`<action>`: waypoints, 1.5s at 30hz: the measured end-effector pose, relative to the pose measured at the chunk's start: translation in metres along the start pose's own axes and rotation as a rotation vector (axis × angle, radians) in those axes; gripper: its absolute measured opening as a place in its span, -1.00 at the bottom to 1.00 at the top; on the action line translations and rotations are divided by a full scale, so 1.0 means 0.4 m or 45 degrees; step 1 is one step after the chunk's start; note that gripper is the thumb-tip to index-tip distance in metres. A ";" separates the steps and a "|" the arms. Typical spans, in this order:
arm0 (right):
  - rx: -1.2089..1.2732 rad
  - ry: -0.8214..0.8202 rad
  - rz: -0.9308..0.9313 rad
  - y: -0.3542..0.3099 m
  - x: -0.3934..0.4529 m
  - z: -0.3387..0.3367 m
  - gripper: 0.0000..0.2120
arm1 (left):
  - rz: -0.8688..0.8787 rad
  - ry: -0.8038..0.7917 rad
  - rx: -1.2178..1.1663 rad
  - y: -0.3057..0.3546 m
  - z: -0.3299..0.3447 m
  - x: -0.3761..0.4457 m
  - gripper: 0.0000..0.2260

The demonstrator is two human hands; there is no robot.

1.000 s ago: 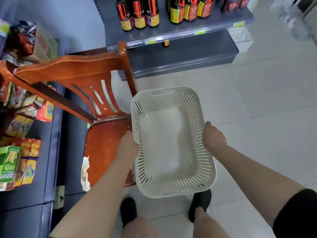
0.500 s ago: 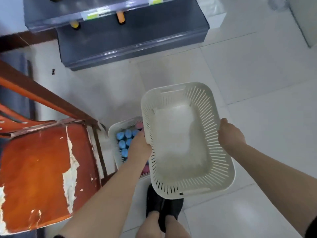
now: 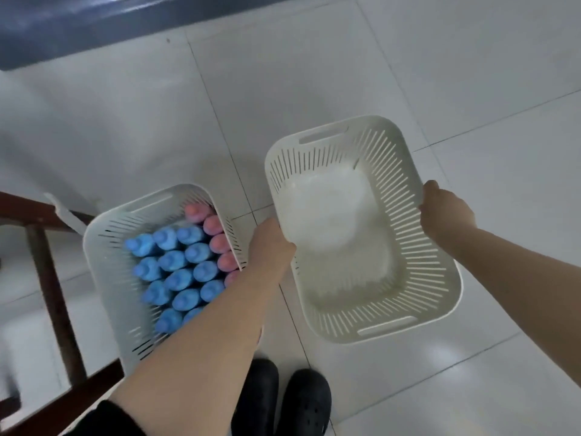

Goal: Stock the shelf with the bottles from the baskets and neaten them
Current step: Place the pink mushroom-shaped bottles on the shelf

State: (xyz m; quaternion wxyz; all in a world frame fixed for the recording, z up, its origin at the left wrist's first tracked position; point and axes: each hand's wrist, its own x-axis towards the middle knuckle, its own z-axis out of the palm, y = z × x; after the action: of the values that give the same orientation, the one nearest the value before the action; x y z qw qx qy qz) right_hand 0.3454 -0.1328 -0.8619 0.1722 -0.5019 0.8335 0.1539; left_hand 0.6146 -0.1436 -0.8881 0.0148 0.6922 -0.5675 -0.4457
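With my left hand (image 3: 273, 243) and right hand (image 3: 446, 212) gripping the empty white slotted plastic basket (image 3: 377, 313) by its rims, the left basket (image 3: 103, 247) of blue-capped and pink-capped bottles (image 3: 180, 272) on the floor remained unshelved.

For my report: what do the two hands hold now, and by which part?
Both hold the empty basket by its long side rims: left hand on one, right hand on the other.
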 end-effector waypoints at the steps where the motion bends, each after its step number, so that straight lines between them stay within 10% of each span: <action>1: -0.002 0.008 -0.004 0.002 0.024 0.034 -0.88 | 0.001 -0.004 0.001 -0.016 0.029 0.024 -0.90; 15: 0.154 0.055 0.133 -0.046 0.085 0.189 -0.72 | -0.039 0.074 -0.024 -0.104 0.114 0.048 -0.75; 30: 0.123 -0.197 -0.752 -0.551 -0.291 -0.104 -0.62 | -0.409 0.515 -0.084 -0.319 -0.395 -0.385 -0.70; 45: -0.286 -0.187 -1.356 -0.922 -0.279 0.033 -0.65 | -1.109 0.818 -0.875 -0.425 -0.173 -0.419 -0.58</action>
State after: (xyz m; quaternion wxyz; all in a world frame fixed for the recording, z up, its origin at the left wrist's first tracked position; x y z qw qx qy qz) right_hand 0.7241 -0.2052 -0.8551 0.2294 -0.8577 0.4283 0.1681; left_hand 0.7966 0.0172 -0.8351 0.2227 0.9142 -0.0263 -0.3376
